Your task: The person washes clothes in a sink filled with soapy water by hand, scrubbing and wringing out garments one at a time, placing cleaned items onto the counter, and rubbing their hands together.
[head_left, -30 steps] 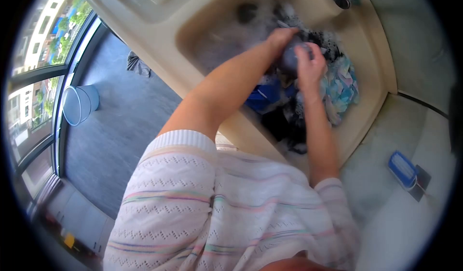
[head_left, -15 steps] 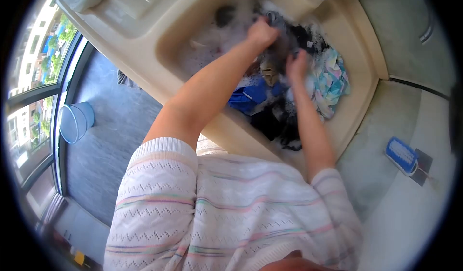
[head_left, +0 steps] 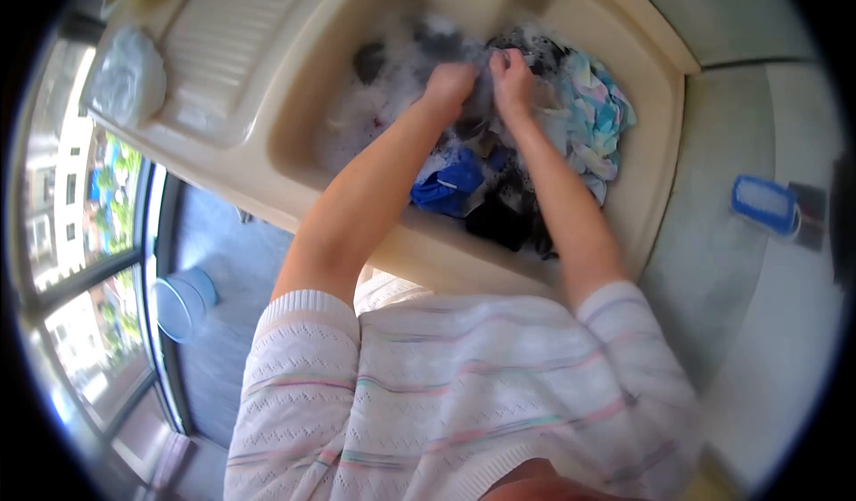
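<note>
My left hand (head_left: 450, 87) is closed in a fist over the soapy water. Close to its right, my right hand (head_left: 512, 80) has its fingers curled and pressed together. A wet grey cloth (head_left: 482, 94) stretches between them, gripped from both sides; its exact kind is hard to make out. Around the hands, suds (head_left: 374, 113) cover dark clothes. A blue garment (head_left: 448, 185) and a black garment (head_left: 499, 222) lie nearer to me. To the right of my right hand is a bunched light garment with a turquoise pattern (head_left: 599, 109).
The beige sink (head_left: 287, 131) has a ribbed washboard (head_left: 223, 42) on its left, with a clear plastic bag (head_left: 129, 75) at the edge. A blue brush (head_left: 764, 204) is at the right. A light-blue bucket (head_left: 183, 305) stands on the floor by the window.
My hands have drawn closer together, with the left moving left and down and the right moving up and left. The grey cloth has moved with them. The camera view has shifted and turned.
</note>
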Available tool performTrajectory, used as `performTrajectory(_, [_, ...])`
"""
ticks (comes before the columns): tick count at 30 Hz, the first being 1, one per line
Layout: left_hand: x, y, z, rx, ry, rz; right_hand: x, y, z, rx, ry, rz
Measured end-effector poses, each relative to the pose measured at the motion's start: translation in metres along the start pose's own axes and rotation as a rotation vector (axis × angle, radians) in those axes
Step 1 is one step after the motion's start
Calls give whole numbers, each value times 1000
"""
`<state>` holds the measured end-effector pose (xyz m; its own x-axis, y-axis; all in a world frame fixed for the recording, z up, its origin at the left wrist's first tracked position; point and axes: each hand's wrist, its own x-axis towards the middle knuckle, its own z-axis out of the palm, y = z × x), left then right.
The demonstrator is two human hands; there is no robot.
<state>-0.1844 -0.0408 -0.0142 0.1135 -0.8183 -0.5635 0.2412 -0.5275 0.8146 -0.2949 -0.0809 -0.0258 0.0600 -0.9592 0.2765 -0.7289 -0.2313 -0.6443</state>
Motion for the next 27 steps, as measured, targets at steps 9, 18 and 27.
performTrajectory(9, [-22,16,15,637,-19,632,7,72,-52,1050,-200,824])
performTrajectory(18, [-42,25,28,955,263,1003,16,-17,-122,1428,-299,521])
performTrajectory(27, [-9,28,6,-169,-114,373,11,15,-133,1094,-493,322])
